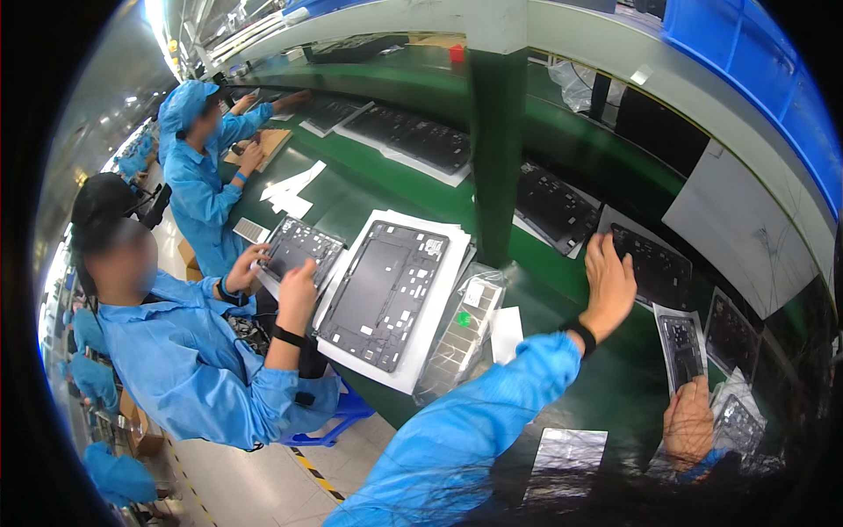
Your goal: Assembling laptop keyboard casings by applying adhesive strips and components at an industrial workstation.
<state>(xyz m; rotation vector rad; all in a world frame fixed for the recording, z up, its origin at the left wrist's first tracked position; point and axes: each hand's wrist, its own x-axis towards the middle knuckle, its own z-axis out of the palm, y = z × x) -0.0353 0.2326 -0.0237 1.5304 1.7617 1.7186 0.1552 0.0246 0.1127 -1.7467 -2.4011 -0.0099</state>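
Observation:
My left hand [612, 285] reaches forward with its fingers stretched out. Its fingertips rest at the left edge of a black tablet housing [652, 266], which lies on a white sheet on the green bench. Nearer to me, my right hand [688, 423] is closed on the near end of a narrow dark tablet housing [681, 344] with a white sheet under it. Part of that grip is hidden by the fingers. To its right lies another black housing [731, 329]. Beside my right wrist is a part in clear plastic wrap [739, 420].
A dark green post [498, 149] rises from the bench. Left of my arm lie a large black housing on stacked sheets [382, 294] and a plastic-wrapped pack of labels [465, 321]. A co-worker in blue [193, 351] handles another housing. A blue bin [755, 53] hangs upper right.

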